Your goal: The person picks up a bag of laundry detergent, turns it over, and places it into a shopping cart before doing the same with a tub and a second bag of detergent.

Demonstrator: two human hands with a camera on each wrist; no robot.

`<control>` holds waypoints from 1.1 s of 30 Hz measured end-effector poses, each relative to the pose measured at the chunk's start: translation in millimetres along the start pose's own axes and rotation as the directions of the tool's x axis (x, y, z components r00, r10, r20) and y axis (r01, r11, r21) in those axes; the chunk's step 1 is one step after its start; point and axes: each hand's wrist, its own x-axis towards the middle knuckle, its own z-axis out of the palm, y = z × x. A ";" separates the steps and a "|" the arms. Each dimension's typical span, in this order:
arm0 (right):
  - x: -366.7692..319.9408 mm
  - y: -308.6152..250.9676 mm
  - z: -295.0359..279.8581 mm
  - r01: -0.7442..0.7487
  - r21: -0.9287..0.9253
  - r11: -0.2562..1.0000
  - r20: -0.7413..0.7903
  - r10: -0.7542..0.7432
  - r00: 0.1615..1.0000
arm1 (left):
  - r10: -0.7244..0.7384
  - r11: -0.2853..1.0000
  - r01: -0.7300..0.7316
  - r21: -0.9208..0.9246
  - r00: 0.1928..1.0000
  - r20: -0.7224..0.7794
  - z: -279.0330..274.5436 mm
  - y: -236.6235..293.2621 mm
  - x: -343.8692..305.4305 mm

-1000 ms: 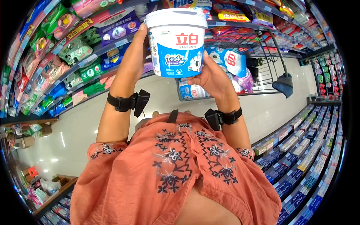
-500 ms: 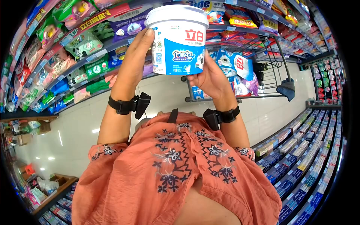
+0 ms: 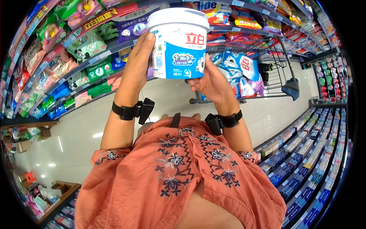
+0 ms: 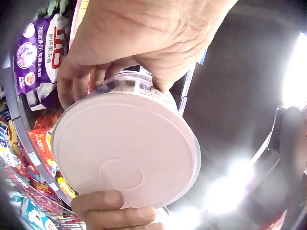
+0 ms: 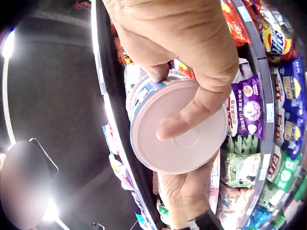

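Note:
Both hands hold up a white-and-blue lidded tub (image 3: 179, 42) of laundry detergent in front of the chest, its red-lettered label facing the head camera. On its left side lies my left hand (image 3: 140, 59), thumb along the wall just below the lid. My right hand (image 3: 211, 82) supports the lower right side, some fingers tucked under the tub. In the left wrist view, the right hand's fingers (image 4: 112, 211) press against the flat pale base (image 4: 124, 134). One right finger (image 5: 192, 115) stretches across that base in the right wrist view.
Shelves of bagged detergent (image 3: 89, 45) curve along the front and left. Behind the right hand stands a wire shopping cart (image 3: 280, 63) with blue-and-white bags (image 3: 244, 66) in it. Shelf rows of small boxes (image 3: 301, 160) line the right side. Pale tiled floor (image 3: 80, 141) shows below.
The tub has turned slightly, showing more of its left side panel with the square code. It rose a little, then came back down. The cart appears farther right in view.

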 end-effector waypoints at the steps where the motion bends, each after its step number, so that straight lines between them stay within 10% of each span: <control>1: 0.5 1.8 0.9 -0.005 0.002 1.000 -0.007 0.005 1.000 | 0.001 1.000 -0.001 -0.018 1.000 0.012 -1.3 0.1 -0.4; 27: 24.2 17.4 5.5 0.004 0.029 1.000 0.139 -0.008 0.990 | 0.042 0.979 -0.025 -0.201 0.996 0.078 -21.8 5.7 -11.0; 33: 22.3 20.7 21.1 0.120 -0.071 0.990 -0.049 -0.124 0.991 | 0.048 0.957 -0.075 0.282 0.994 0.103 -38.6 -4.7 -7.8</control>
